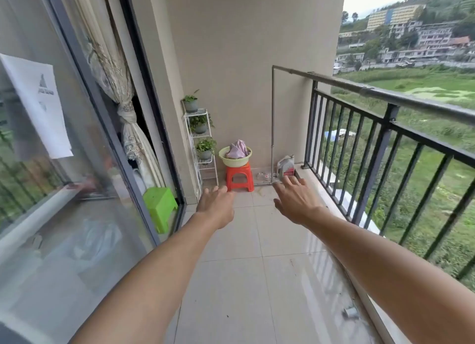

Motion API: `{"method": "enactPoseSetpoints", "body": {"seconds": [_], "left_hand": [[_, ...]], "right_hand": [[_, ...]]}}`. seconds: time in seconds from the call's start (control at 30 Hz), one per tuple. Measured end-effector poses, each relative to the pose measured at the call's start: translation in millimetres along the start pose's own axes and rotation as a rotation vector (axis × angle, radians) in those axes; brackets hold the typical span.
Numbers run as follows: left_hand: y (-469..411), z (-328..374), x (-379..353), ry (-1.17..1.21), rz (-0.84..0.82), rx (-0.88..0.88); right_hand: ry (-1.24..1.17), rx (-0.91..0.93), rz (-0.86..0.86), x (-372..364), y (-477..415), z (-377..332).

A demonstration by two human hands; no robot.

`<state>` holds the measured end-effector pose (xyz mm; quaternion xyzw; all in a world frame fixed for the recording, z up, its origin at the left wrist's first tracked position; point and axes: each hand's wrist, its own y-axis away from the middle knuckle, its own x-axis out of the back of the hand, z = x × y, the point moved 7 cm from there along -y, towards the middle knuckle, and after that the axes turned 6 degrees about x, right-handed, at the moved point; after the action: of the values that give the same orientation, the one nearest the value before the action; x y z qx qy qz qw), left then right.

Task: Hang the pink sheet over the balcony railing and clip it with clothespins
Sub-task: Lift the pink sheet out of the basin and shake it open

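The pink sheet lies bunched in a pale yellow basin on a red plastic stool at the far end of the balcony. The black metal railing runs along the right side. Both my arms stretch forward above the tiled floor. My left hand and my right hand are empty, fingers straight and spread, well short of the basin. No clothespins are visible.
A white plant rack with three potted plants stands left of the stool. A green stool sits by the sliding glass door. A jug stands in the far right corner beside a thin grey pipe frame.
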<state>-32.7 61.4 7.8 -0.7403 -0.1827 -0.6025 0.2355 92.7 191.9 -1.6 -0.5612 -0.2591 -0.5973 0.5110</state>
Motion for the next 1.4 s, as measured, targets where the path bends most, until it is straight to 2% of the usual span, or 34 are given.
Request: {"method": "enactPoseSetpoints", "body": {"seconds": [0.17, 0.47, 0.63, 0.73, 1.0, 1.4], "left_hand": [[-73, -4, -5, 0.021, -0.012, 0.052], [-203, -29, -62, 0.047, -0.074, 0.091], [-329, -62, -96, 0.079, -0.079, 0.065], [-363, -71, -99, 0.066, -0.107, 0.049], [-532, -113, -118, 0.049, -0.078, -0.006], [-811, -133, -192, 0.074, -0.133, 0.017]], "right_hand": [[0.000, 0.036, -0.016, -26, -75, 42], [0.011, 0.097, -0.088, -104, -197, 76], [0.001, 0.080, -0.106, -160, -313, 102], [-0.013, 0.068, -0.127, -168, -346, 113], [-0.045, 0.018, -0.118, -210, -497, 167], [-0.076, 0.055, -0.138, -351, -737, 275]]}}
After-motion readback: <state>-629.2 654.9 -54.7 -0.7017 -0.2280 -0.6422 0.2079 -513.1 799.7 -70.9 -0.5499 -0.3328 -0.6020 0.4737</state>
